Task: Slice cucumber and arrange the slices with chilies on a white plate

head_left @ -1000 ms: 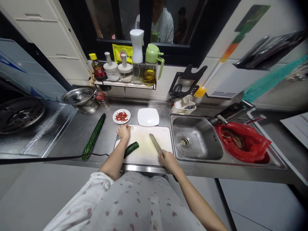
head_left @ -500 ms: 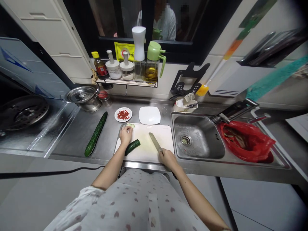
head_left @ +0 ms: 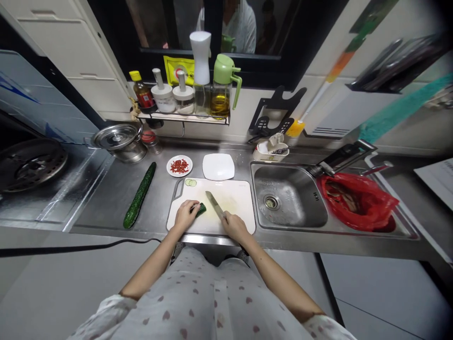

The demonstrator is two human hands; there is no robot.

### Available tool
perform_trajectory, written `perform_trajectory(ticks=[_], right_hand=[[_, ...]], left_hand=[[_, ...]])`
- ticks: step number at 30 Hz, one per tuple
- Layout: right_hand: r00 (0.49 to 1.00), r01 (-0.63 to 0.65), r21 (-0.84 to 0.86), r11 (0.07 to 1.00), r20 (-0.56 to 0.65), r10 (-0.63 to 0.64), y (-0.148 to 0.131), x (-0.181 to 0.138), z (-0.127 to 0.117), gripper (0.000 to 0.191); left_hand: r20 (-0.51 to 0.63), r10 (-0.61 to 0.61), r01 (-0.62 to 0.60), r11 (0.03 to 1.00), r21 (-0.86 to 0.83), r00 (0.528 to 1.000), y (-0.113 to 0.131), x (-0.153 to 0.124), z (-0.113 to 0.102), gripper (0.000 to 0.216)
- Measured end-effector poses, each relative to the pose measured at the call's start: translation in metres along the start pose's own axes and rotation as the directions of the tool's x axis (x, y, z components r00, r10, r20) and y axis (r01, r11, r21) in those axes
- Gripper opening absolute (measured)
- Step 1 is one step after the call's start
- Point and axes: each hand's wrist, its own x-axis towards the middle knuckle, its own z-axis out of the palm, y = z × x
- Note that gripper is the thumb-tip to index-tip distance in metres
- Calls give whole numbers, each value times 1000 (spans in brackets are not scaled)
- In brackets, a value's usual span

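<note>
On the white cutting board (head_left: 233,198) lies a piece of cucumber (head_left: 202,209), partly covered by my left hand (head_left: 186,215), whose fingers are closed over it. My right hand (head_left: 234,226) grips the handle of a kitchen knife (head_left: 214,203). The blade points up and to the left, its tip a little right of the cucumber's cut end. A few thin cucumber slices (head_left: 190,182) rest in the board's far left corner. A whole cucumber (head_left: 140,196) lies on the steel counter to the left.
Behind the board stand a plate of chopped red pieces (head_left: 179,165) and a white square plate (head_left: 218,166). A sink (head_left: 290,198) with a red plastic bag (head_left: 357,203) is at the right. A lidded pot (head_left: 120,141) and a seasoning rack (head_left: 184,118) are farther back.
My left hand has left the slices in the corner and come back toward me onto the cucumber piece. The knife in my right hand has moved left, closer to the cucumber.
</note>
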Motion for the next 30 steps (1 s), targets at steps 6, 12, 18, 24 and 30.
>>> perform_trajectory(ticks=[6, 12, 18, 24, 30], right_hand=[[999, 47, 3, 999, -4, -47, -13, -1, -2, 27], [999, 47, -3, 999, 6, -47, -11, 2, -3, 26], [998, 56, 1, 998, -20, -56, -9, 8, -4, 26], [998, 68, -13, 998, -18, -68, -12, 6, -6, 28], [996, 85, -48, 995, -27, -87, -17, 3, -9, 28]], left_hand=[[33, 19, -20, 999, 37, 999, 1, -8, 9, 29], [29, 90, -92, 995, 48, 995, -3, -6, 14, 29], [-15, 198, -196, 977, 85, 980, -3, -1, 13, 30], [-10, 252, -251, 967, 51, 968, -1, -7, 16, 30], [7, 317, -317, 947, 59, 948, -4, -4, 18, 28]])
